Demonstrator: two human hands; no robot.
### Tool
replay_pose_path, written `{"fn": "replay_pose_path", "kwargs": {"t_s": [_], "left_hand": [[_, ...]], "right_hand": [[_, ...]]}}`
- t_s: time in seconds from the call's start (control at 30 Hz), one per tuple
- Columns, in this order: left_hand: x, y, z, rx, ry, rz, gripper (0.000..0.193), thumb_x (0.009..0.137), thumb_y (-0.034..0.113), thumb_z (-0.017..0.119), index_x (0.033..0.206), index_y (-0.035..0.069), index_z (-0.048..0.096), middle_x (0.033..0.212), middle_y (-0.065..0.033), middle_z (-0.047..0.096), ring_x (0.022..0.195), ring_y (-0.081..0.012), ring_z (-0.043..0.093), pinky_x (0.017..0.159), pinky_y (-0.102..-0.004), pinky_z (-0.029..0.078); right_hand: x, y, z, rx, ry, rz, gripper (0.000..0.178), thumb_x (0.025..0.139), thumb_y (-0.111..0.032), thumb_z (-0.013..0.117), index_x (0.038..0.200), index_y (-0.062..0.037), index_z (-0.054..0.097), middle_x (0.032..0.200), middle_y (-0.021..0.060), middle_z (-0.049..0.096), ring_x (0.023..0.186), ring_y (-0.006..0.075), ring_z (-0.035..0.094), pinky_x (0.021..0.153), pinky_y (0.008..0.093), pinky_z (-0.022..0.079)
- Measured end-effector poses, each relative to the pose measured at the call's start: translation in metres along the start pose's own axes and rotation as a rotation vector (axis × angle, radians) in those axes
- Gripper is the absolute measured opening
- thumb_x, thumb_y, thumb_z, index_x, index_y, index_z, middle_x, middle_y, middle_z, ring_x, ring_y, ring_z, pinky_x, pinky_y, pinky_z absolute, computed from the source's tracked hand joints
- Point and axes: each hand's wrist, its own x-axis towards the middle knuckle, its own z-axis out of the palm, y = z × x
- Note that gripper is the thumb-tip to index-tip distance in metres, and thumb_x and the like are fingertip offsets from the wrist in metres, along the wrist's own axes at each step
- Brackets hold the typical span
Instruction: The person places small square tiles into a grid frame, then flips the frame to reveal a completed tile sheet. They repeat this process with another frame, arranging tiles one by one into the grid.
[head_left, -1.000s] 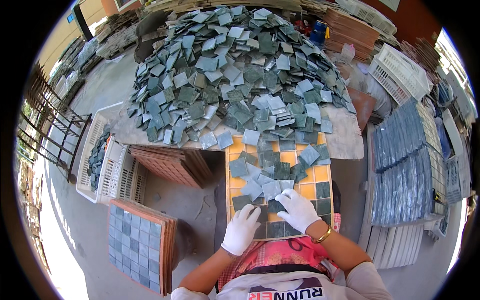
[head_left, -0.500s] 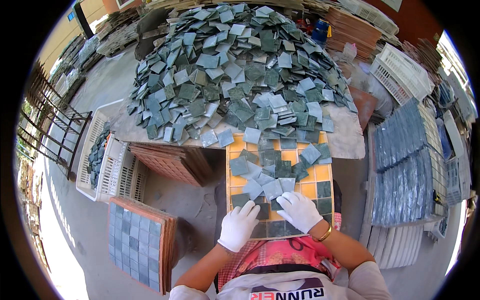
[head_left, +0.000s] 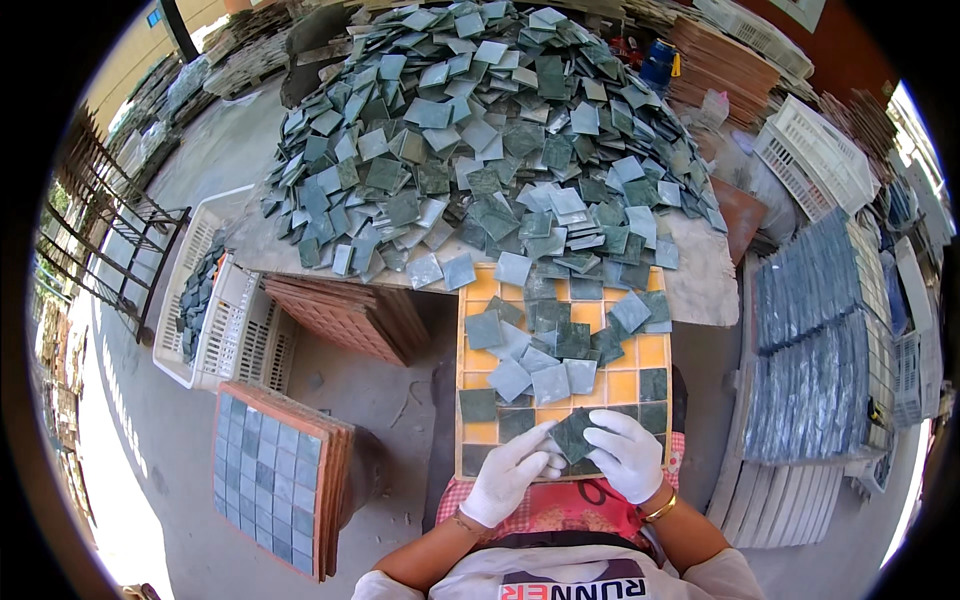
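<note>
A dark green square stone tile [head_left: 572, 436] is held tilted between both my white-gloved hands, over the near part of an orange grid tray [head_left: 652, 350]. My left hand [head_left: 505, 477] pinches its left edge, and my right hand [head_left: 627, 457] grips it from the right. Dark tiles fill several cells along the tray's near rows and right side, among them a tile [head_left: 652, 383] at the right edge. Loose grey-green tiles [head_left: 550, 384] lie jumbled over the tray's middle. Orange cells show between them. My hands hide part of the nearest row.
A big heap of stone tiles [head_left: 480, 140] covers the table beyond the tray. At left stand a white crate [head_left: 235, 335] of tiles and a stack of tiled boards [head_left: 268, 480]. Bundled tile stacks [head_left: 810, 385] rise at right. Reddish grid trays [head_left: 345, 315] lean under the table.
Both hands have drawn back toward me from the loose tiles and lifted a dark tile between them. The whole view has shifted slightly.
</note>
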Motion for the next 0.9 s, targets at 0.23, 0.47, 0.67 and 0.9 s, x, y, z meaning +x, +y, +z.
{"fn": "replay_pose_path", "kwargs": {"t_s": [0.23, 0.47, 0.67, 0.9], "left_hand": [[-0.001, -0.007, 0.0, -0.027, -0.035, -0.004, 0.044, 0.095, 0.001, 0.044, 0.139, -0.005, 0.043, 0.103, -0.0095, 0.061, 0.09, -0.0145, 0.061, 0.084, -0.0267, 0.051], [-0.003, -0.001, 0.004, 0.091, -0.068, 0.011, 0.053, 0.091, 0.001, 0.052, 0.142, -0.004, 0.038, 0.107, -0.0072, 0.058, 0.092, -0.0121, 0.058, 0.085, -0.0259, 0.049], [-0.007, -0.008, 0.004, 0.025, 0.016, -0.003, 0.055, 0.087, -0.002, 0.061, 0.138, -0.002, 0.04, 0.091, -0.0019, 0.057, 0.076, -0.0069, 0.053, 0.067, -0.0222, 0.046], [-0.021, 0.055, -0.114, -0.224, 0.366, -0.019, 0.032, 0.092, 0.007, 0.056, 0.123, 0.002, 0.054, 0.083, -0.0001, 0.055, 0.065, -0.0075, 0.049, 0.055, -0.0195, 0.039]], "right_hand": [[-0.006, -0.008, -0.005, -0.064, 0.004, -0.124, 0.039, 0.068, -0.001, 0.074, 0.106, -0.0069, 0.065, 0.114, 0.0146, 0.06, 0.098, 0.0329, 0.062, 0.083, 0.0392, 0.054], [-0.009, -0.008, -0.005, -0.085, 0.038, -0.147, 0.04, 0.068, -0.001, 0.075, 0.106, -0.0069, 0.065, 0.113, 0.0141, 0.06, 0.097, 0.0335, 0.061, 0.083, 0.04, 0.053], [-0.005, -0.017, 0.006, -0.049, -0.015, -0.171, 0.039, 0.067, -0.016, 0.081, 0.101, -0.0078, 0.064, 0.109, 0.0112, 0.06, 0.092, 0.031, 0.061, 0.079, 0.0404, 0.052], [-0.001, -0.015, -0.001, 0.006, -0.157, -0.096, 0.037, 0.07, -0.02, 0.078, 0.101, -0.0073, 0.064, 0.107, 0.0122, 0.062, 0.087, 0.0321, 0.063, 0.074, 0.0403, 0.053]]}}
